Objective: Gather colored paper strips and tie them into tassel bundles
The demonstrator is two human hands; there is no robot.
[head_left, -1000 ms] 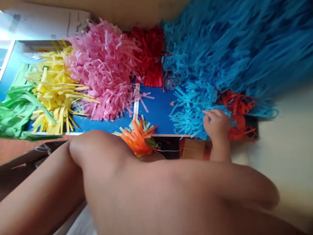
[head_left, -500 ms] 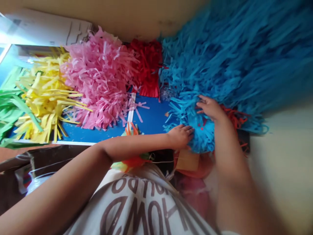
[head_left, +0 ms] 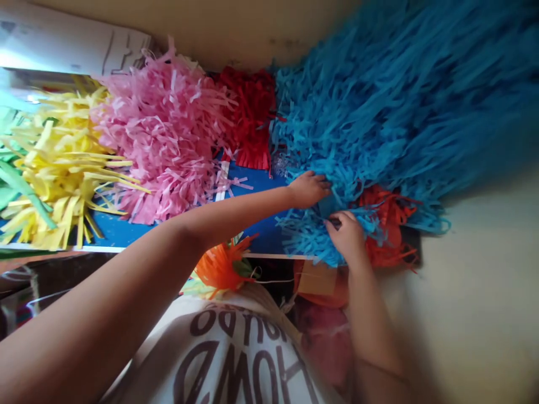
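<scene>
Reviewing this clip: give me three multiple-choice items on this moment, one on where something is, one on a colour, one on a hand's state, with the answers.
1. Where is the red paper fringe?
A. Past the yellow fringe at the far left
B. Between the pink fringe and the blue fringe
C. Lying on the person's shirt

2. What colour is the lettering on the white shirt?
A. Dark brown
B. Bright green
C. Pink

3. How is the right hand placed?
A. Flat on the yellow fringe
B. Raised clear of all the paper
C. Fingers curled into the blue strands

Answers:
1. B, it sits directly between those two masses.
2. A, the dark letters stand out on the white cloth.
3. C, the fingers are bent among the strands.
</scene>
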